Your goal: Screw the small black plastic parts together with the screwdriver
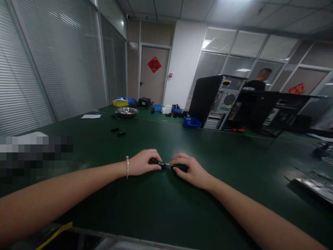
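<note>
Between the thumb and fingers of my left hand (145, 162) is a small black part with a green circuit board (161, 164) showing at its right end. My right hand (191, 170) is closed around the black handle of a screwdriver (181, 168). Its thin metal shaft points left and meets the end of the black part, though whether it goes inside is too small to tell. Both hands rest low over the green table (166, 205). Farther off to the left lie two small black pieces (121, 133).
A metal bowl (127, 111) stands at the back left, near a yellow bin (120, 103). A blue bin (191, 122) sits beside an upright black computer tower (217, 100). Metal parts (313, 189) lie at the right edge. Behind the towers is a person (256, 84).
</note>
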Motion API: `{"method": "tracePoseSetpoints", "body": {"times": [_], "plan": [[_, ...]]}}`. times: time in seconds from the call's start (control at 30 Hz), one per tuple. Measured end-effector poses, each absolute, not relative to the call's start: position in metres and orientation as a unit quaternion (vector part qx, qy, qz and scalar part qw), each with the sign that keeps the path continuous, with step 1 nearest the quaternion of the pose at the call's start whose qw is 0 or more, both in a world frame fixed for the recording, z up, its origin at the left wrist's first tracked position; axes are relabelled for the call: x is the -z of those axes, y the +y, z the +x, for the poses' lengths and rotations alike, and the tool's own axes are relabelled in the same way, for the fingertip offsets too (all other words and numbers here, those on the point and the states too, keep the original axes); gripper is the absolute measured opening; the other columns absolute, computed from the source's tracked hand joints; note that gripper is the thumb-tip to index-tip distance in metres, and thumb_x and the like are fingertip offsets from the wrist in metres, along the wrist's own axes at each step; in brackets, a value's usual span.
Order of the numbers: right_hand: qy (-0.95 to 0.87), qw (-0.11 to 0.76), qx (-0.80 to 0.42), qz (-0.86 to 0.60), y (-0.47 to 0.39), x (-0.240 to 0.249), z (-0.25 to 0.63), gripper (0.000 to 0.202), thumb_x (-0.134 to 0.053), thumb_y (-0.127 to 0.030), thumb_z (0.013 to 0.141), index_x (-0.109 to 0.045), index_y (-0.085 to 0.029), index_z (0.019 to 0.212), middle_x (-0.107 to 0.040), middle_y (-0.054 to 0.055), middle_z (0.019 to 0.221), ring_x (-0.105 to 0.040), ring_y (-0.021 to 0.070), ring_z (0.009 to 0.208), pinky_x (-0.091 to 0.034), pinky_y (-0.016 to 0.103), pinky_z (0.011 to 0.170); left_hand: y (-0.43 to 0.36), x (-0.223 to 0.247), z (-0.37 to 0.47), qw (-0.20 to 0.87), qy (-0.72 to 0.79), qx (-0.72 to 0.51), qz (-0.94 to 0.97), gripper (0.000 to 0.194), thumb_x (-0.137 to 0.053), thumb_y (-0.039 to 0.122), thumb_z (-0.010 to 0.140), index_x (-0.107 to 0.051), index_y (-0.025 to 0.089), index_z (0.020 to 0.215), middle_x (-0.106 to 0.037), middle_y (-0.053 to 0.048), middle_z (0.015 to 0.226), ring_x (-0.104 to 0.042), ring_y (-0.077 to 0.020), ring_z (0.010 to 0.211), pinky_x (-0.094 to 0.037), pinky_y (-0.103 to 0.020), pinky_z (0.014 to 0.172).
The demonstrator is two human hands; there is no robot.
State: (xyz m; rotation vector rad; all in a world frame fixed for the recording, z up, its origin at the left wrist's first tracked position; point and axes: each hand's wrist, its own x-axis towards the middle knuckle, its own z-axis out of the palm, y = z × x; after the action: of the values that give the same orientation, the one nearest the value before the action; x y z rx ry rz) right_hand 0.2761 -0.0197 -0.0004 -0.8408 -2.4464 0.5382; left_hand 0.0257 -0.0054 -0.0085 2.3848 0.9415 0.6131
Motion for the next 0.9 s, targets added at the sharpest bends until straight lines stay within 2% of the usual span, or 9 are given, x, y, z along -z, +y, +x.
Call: {"method": "tracePoseSetpoints", "body": {"times": [0.13,0.3,0.53,0.63,0.77,0.83,0.9], "plan": [[-0.888,0.269,-0.248,-0.278,-0.022,-0.005,0.276,0.024,-0.055,-0.023,0.09,-0.066,-0.022,0.111,-0.062,0.006,0.102,-0.058,0.0192,0.096,-0.047,0.033,0.086,-0.006,0.007,0.025,0.244,0.346,-0.213,0.881,0.02,-0.063,0.034,0.084,-0.067,0.018,0.096,-0.057,-0.003,0.092,-0.053,-0.0164,0.081,-0.042,-0.026,0.069],[-0.883,0.266,-0.239,-0.305,-0.021,-0.005,0.274,0.023,-0.054,-0.024,0.09,-0.066,-0.022,0.11,-0.062,0.006,0.101,-0.058,0.0188,0.095,-0.046,0.032,0.084,-0.006,0.007,0.024,0.241,0.346,-0.206,0.883,0.021,-0.063,0.034,0.085,-0.065,0.018,0.099,-0.057,-0.003,0.094,-0.054,-0.017,0.083,-0.043,-0.026,0.07],[-0.9,0.201,-0.081,-0.379,-0.015,-0.004,0.282,0.022,-0.054,-0.028,0.089,-0.066,-0.026,0.108,-0.06,0.006,0.107,-0.053,0.0237,0.099,-0.04,0.042,0.086,-0.006,0.006,0.025,0.229,0.335,-0.211,0.889,0.023,-0.063,0.033,0.085,-0.066,0.018,0.102,-0.057,-0.004,0.093,-0.054,-0.0175,0.084,-0.044,-0.027,0.072],[-0.902,0.206,-0.03,-0.377,-0.021,-0.008,0.277,0.022,-0.056,-0.028,0.088,-0.066,-0.025,0.107,-0.059,0.008,0.11,-0.052,0.0246,0.1,-0.039,0.041,0.084,-0.006,0.006,0.025,0.22,0.33,-0.211,0.893,0.022,-0.062,0.031,0.085,-0.066,0.018,0.101,-0.057,-0.004,0.091,-0.054,-0.0174,0.083,-0.044,-0.026,0.072],[-0.922,0.188,-0.05,-0.334,-0.039,-0.011,0.256,0.018,-0.053,-0.032,0.091,-0.065,-0.022,0.099,-0.063,0.006,0.094,-0.056,0.0204,0.087,-0.04,0.035,0.078,-0.006,0.007,0.025,0.206,0.323,-0.22,0.897,0.02,-0.063,0.028,0.084,-0.066,0.017,0.1,-0.058,-0.005,0.091,-0.055,-0.0175,0.082,-0.044,-0.026,0.073],[-0.922,0.165,-0.063,-0.346,-0.047,-0.01,0.244,0.024,-0.059,-0.042,0.088,-0.065,-0.021,0.096,-0.063,0.005,0.087,-0.056,0.0196,0.081,-0.041,0.033,0.073,-0.006,0.008,0.025,0.2,0.318,-0.223,0.9,0.019,-0.063,0.027,0.083,-0.066,0.017,0.099,-0.058,-0.005,0.091,-0.055,-0.0178,0.083,-0.045,-0.027,0.074],[-0.917,0.157,-0.07,-0.361,-0.052,-0.007,0.236,0.028,-0.063,-0.046,0.084,-0.064,-0.02,0.094,-0.061,0.005,0.088,-0.056,0.0195,0.081,-0.042,0.031,0.071,-0.007,0.008,0.025,0.194,0.314,-0.223,0.902,0.018,-0.062,0.025,0.083,-0.066,0.017,0.099,-0.059,-0.005,0.091,-0.056,-0.0183,0.085,-0.045,-0.028,0.077]]}}
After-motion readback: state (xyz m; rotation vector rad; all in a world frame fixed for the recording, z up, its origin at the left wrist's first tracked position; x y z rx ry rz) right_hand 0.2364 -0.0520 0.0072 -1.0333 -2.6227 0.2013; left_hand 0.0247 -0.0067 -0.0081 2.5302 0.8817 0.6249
